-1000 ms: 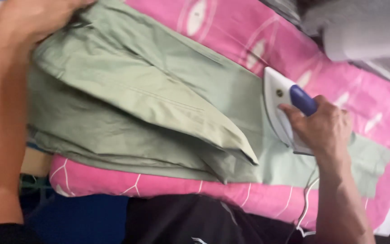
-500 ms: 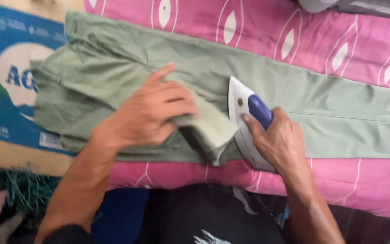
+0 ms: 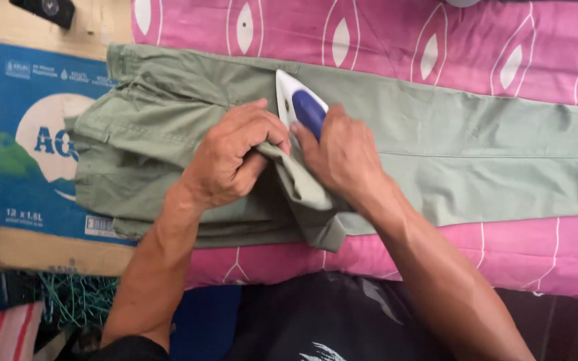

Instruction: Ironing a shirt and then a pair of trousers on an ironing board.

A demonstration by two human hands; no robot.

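Progress: early, iron is pressing near waist at 12 o'clock | right hand is gripping iron | left hand is pinching fold of green trousers | leg toward 3 o'clock looking smooth, waist end at 9 o'clock remaining bunched on pink cover.

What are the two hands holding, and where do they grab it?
The right hand grips the iron by its blue handle. The left hand pinches a folded flap of the green trousers.

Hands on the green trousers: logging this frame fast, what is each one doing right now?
Left hand: closed, pinching a fold of the green trousers.
Right hand: closed around the handle of the white and blue iron.
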